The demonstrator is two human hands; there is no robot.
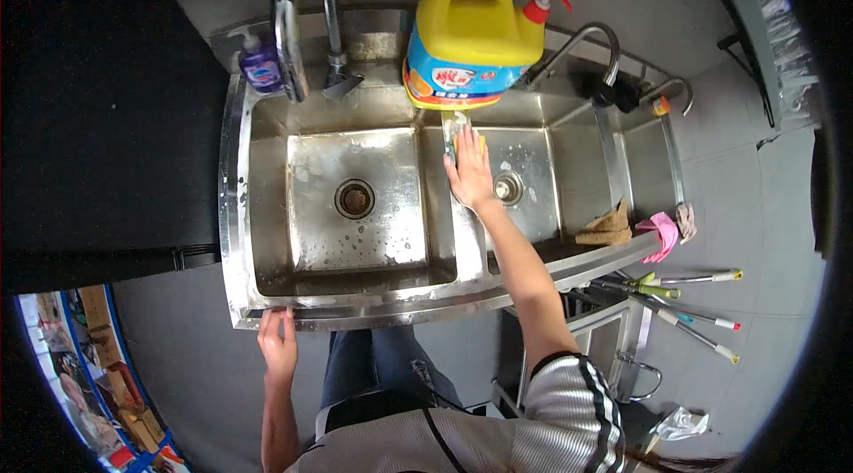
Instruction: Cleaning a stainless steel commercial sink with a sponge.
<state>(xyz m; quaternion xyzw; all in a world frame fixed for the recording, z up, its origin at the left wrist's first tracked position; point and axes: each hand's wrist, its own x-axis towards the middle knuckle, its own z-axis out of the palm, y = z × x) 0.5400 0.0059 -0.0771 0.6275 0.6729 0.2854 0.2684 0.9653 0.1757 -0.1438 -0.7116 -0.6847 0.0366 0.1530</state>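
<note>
My right hand (470,173) lies flat over a yellow sponge (482,141), pressing it against the steel divider (470,253) between two sink basins. Most of the sponge is hidden under the fingers. A patch of white suds shows on the divider just beyond the fingertips. My left hand (276,340) rests its fingertips on the front rim (373,313) near the left corner, holding nothing. The left basin (356,153) has water drops around its drain (354,198). Wet marks and suds dot the right basin (533,206) by its drain (508,188).
A large yellow detergent jug (476,33) with a red pump stands behind the divider. Left of it are chrome faucets (288,46) and a purple soap bottle (260,66). A brown cloth (606,226) and a pink cloth (660,236) hang at right, above mop handles (693,333).
</note>
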